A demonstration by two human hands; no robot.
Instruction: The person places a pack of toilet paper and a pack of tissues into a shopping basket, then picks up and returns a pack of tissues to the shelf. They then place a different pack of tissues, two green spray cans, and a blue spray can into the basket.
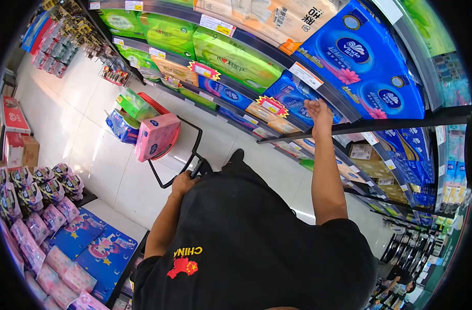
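Observation:
My left hand (183, 184) is closed round the black pull handle (198, 143) of a red shopping basket (166, 107) on the floor. In the basket are a pink tissue pack (157, 135), a green pack (135, 106) and a blue pack (121, 126). My right hand (318, 114) is raised to the shelf, its fingers curled in front of a blue tissue pack (290, 98), just below a white price tag (306, 75). I cannot tell what, if anything, those fingers hold.
Large blue Vinda packs (372, 62) and green packs (236, 59) fill the shelves ahead. A dark shelf upright (380, 124) stands right of my right hand. At the lower left, pink packs (70, 276) sit beside a blue display board (104, 248). Cartons (16, 150) stand at the far left.

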